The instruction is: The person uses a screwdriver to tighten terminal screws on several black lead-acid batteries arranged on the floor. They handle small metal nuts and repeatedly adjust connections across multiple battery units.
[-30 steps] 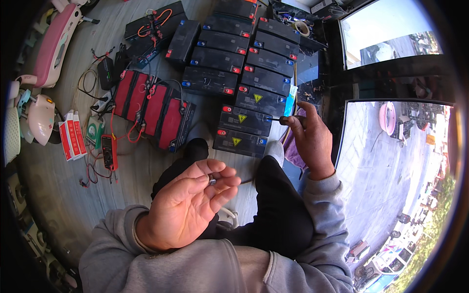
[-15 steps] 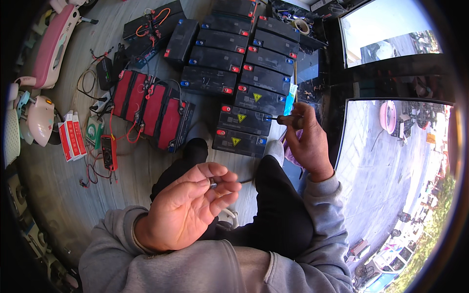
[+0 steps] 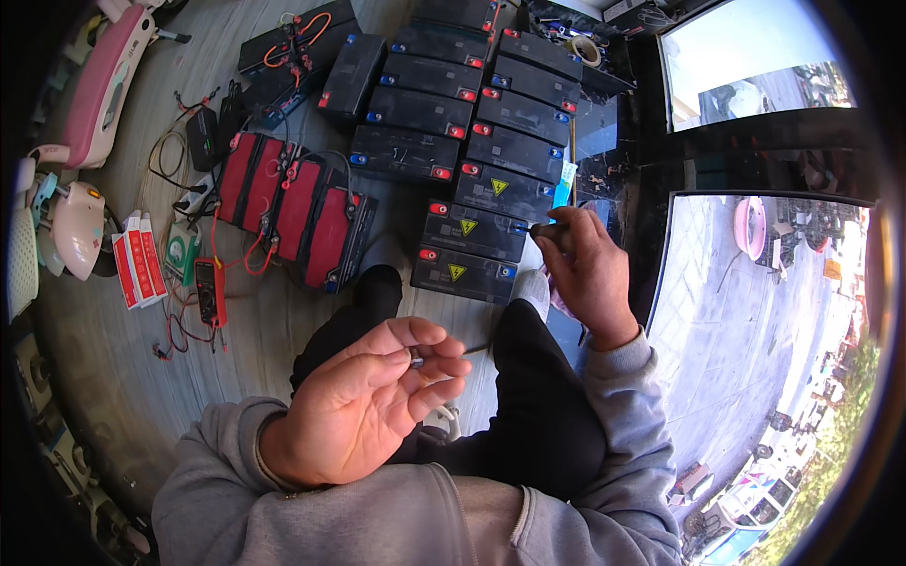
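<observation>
My right hand (image 3: 593,269) is wrapped around the dark handle of a screwdriver (image 3: 547,232). The tool's tip meets the blue terminal at the right end of a black battery (image 3: 453,243) with a yellow warning triangle. Nearest to me lies another such battery (image 3: 486,280), with a red terminal on its left and a blue one on its right. In front of my body, my left hand (image 3: 359,406), palm up, pinches a small metal bolt (image 3: 416,359) between thumb and fingers. Its exact shape is partly hidden by the fingers.
More black batteries (image 3: 411,151) stand in two columns beyond. To the left are a red-topped battery pack (image 3: 255,184) with cables, a red multimeter (image 3: 209,292), red-and-white boxes (image 3: 140,264) and a pink scooter-like body (image 3: 109,90). A glass door (image 3: 746,311) borders the right.
The screwdriver and my right hand have shifted very slightly, the hand's grip turning around the handle. My left hand stays nearly in place with the bolt, which has tilted slightly.
</observation>
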Action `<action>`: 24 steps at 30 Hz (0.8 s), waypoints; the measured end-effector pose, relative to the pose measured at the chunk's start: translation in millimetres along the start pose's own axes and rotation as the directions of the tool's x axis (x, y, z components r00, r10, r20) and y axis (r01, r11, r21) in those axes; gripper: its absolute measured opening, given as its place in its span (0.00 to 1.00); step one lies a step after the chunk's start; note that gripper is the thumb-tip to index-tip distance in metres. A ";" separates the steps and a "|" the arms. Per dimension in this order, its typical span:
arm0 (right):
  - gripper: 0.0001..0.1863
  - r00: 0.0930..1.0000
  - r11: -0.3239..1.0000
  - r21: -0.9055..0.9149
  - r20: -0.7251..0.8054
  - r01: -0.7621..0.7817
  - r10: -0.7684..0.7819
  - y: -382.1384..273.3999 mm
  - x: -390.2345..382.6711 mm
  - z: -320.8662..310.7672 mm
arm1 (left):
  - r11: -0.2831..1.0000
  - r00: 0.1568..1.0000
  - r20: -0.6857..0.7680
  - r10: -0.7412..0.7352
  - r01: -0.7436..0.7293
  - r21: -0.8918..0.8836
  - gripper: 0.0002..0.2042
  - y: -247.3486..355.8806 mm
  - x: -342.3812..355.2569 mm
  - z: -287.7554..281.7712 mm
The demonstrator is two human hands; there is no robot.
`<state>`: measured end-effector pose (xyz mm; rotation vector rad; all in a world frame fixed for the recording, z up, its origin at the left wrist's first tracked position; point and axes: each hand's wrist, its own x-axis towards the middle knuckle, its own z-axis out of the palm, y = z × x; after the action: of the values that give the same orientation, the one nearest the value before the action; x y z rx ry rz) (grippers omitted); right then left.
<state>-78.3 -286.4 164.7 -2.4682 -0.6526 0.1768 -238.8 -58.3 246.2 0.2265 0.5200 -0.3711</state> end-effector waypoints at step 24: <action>0.17 0.996 0.990 -0.110 -0.043 -0.084 0.080 0.1 -1.0 -2.0 | 1.000 0.999 0.028 -0.017 0.018 -0.001 0.16 0.5 0.7 -1.3</action>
<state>-78.5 -288.0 166.2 -2.6015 -0.5590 0.1265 -238.6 -57.6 244.7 0.2158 0.4949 -0.3906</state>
